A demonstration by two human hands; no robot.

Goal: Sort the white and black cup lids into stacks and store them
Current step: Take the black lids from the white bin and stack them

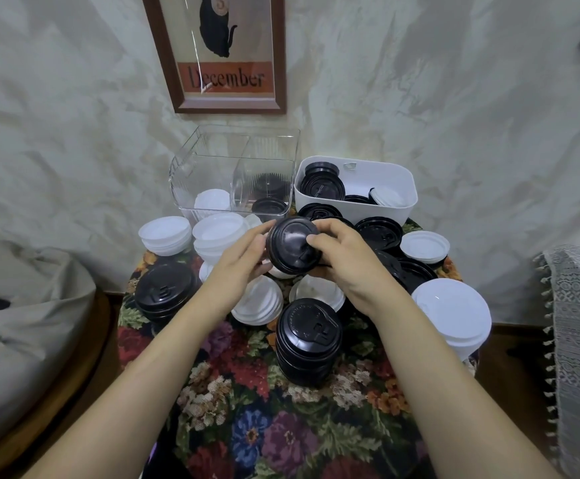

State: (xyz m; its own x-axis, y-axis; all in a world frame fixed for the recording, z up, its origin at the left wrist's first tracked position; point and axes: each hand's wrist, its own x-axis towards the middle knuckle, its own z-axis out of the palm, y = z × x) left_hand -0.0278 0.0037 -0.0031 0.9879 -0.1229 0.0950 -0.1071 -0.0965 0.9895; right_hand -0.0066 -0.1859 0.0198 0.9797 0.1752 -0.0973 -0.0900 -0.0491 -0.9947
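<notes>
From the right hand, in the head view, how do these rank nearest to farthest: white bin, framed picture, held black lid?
1. black lid, gripped by the right hand.
2. white bin, just behind, slightly right.
3. framed picture, far back, upper left.

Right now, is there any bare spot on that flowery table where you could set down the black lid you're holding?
Yes: the near floral cloth, in front of the tall black stack, is bare. The clear bin's left compartment also has room beside its white lids. Between the bin, the white tub and the tall stack, lids crowd the table.
</notes>
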